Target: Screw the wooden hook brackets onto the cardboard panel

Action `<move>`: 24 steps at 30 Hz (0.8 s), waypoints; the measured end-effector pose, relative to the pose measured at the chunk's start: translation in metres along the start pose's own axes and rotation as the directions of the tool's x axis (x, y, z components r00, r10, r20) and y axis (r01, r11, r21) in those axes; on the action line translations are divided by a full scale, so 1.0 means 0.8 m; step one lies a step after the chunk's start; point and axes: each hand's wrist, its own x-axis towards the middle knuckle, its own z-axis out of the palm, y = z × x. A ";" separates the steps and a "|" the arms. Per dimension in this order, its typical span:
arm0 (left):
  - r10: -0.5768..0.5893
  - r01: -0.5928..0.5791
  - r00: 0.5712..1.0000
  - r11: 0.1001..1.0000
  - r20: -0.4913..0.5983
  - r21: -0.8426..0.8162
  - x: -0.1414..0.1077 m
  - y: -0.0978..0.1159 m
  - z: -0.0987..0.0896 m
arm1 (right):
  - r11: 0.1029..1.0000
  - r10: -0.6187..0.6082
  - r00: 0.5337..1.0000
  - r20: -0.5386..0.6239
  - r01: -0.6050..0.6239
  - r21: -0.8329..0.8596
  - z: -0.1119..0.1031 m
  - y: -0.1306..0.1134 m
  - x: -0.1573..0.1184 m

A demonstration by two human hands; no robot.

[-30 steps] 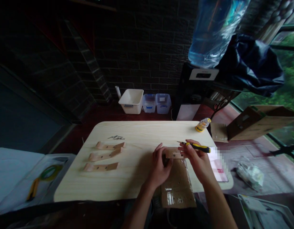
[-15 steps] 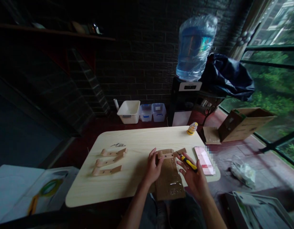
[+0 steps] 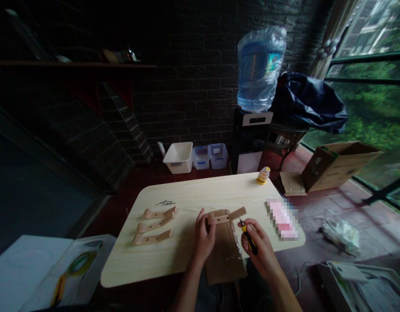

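Note:
My left hand [image 3: 203,238] is closed on the rounded left end of a wooden hook [image 3: 223,219], a light-wood piece with dark holes and an angled arm at its right. The hook lies across the far end of a brown cardboard sheet [image 3: 223,260] that overhangs the table's near edge. In my right hand [image 3: 263,249] is a yellow-and-black screwdriver [image 3: 248,237], its tip pointing up and away, close to the hook's angled arm but apart from the holes. Three similar wooden hooks [image 3: 154,226] lie in a column on the left of the table.
On the pale table [image 3: 183,195] are several dark screws [image 3: 165,203], a clear yellow-based container [image 3: 263,175] and a blurred-out phone [image 3: 283,220]. Beyond stand plastic bins [image 3: 178,158] and a water dispenser [image 3: 252,130]. A cardboard box [image 3: 336,167] is on the floor at right.
My right hand has turned the screwdriver more upright and wrapped its fingers round the handle, which were spread before. My left hand stays on the hook. The view has shifted slightly.

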 end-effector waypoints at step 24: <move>-0.168 -0.024 0.917 0.881 -0.361 -0.472 0.105 0.121 -0.115 | 0.976 -0.154 0.965 -0.211 0.182 0.121 -0.049 -0.001 0.130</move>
